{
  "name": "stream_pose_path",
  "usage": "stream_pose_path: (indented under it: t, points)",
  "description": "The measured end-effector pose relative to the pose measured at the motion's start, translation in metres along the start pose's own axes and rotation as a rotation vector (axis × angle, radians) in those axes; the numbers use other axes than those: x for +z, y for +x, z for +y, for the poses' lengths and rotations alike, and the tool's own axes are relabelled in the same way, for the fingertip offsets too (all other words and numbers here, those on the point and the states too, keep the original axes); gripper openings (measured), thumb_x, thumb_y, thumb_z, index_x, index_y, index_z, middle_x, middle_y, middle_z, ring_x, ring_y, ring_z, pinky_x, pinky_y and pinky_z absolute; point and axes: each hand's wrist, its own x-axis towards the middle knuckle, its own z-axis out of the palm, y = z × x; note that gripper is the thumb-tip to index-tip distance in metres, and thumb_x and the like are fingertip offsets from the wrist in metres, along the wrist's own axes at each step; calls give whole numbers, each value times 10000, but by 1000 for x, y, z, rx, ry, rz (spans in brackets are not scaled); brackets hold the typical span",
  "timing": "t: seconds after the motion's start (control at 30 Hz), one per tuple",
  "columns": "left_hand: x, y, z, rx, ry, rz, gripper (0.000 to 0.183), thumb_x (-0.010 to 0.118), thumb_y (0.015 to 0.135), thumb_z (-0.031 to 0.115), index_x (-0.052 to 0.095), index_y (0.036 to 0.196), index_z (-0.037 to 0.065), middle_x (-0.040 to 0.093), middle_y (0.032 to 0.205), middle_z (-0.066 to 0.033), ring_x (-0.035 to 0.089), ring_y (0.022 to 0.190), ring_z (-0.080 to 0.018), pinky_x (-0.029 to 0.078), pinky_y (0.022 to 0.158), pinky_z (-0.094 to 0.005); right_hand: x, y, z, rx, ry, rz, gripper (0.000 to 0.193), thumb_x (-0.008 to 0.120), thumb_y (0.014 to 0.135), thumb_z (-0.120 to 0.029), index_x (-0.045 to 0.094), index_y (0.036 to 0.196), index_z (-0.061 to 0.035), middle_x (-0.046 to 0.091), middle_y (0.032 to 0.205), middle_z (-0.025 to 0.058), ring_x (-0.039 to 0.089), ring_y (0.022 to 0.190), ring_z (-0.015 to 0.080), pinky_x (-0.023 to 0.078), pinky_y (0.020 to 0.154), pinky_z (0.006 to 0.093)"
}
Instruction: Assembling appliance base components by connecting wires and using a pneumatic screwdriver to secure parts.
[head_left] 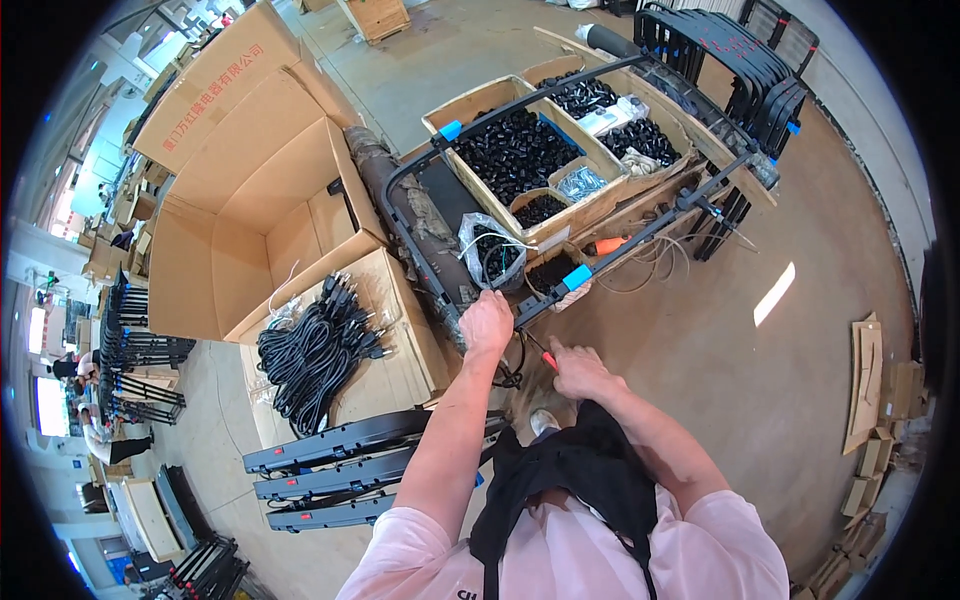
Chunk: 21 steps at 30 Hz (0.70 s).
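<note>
Red characters (213, 97) in one line on the cardboard flap (237, 108) — dark letters (467, 595) on the pale pink shirt (560, 565)

The room is bright, and the left hand (487, 322) and right hand (582, 371) look fairly clear. A strip of white light (774, 294) glares on the brown floor (720, 400). Far off on the left, bright patches (50, 408) glow pure white. The open box (185, 265) is a bit dim deep inside, and the apron (560, 465) is so dark that its folds hardly show. The view is round — black fills the corners, with blue at the rim. The wall (875, 130) bends, and far things look small and smeary.
</note>
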Motion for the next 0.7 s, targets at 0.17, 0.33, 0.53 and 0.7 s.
stream_pose_path:
  t: [0.17, 0.33, 0.53, 0.7]
  points:
    - [-1, 2, -5, -58, 14, -3, 372, 531, 1062, 325, 687, 915, 21, 743, 817, -262, 742, 753, -456, 596, 732, -559, -35, -10, -2, -32, -45, -173, 505, 540, 855, -66, 578, 1349, 37, 689, 1207, 325, 663, 1185, 429, 514, 1010, 506]
    - [-10, 8, 13, -163, -55, -62, 377, 515, 1059, 346, 672, 933, 28, 737, 855, -281, 729, 846, -482, 563, 778, -578, -41, 39, 50, 118, -56, -137, 423, 616, 888, -211, 644, 1277, -47, 727, 1129, 264, 702, 1093, 404, 547, 924, 488]
    - [-13, 73, 29, -477, -1346, -220, 138, 660, 1029, 185, 606, 971, 72, 588, 764, 10, 553, 659, -101, 442, 634, -261, 24, 175, 158, 13, -74, -81, 386, 767, 907, -384, 697, 1079, -46, 733, 802, 135, 733, 764, 348, 592, 721, 449]
    - [-69, 93, -10, -484, -1708, 346, 245, 652, 1058, 252, 604, 902, 70, 591, 731, -33, 564, 672, -169, 485, 674, -335, 67, 202, 129, 193, 558, -399, 342, 807, 903, -384, 706, 993, -71, 705, 776, 87, 700, 720, 256, 577, 658, 419]
